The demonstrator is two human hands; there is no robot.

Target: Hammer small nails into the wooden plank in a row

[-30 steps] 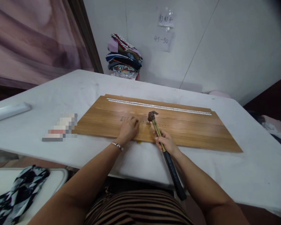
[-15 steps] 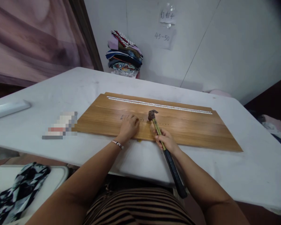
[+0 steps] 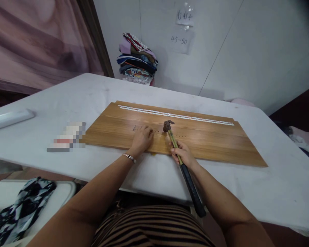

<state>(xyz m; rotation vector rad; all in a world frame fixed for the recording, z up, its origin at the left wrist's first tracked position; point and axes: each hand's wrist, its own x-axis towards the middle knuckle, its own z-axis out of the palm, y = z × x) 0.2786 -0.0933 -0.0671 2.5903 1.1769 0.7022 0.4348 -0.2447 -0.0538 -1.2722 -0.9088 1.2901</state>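
My right hand is wrapped round the yellow upper shaft of a claw hammer. Its rusty head is over the middle of a brown wooden board, and the black grip slants down towards me. My left hand lies on the board left of the hammer head, its fingers curled and pressed together. What they hold, if anything, is hidden. A few thin nails lie beside its knuckles. A row of small dark points, perhaps nails in the wood, runs to the right of the hammer.
Two measuring strips run along the board's far side. A blurred-out packet lies left of the board on the white table. Farther left is a white roll. Folded clothes are stacked against the wall.
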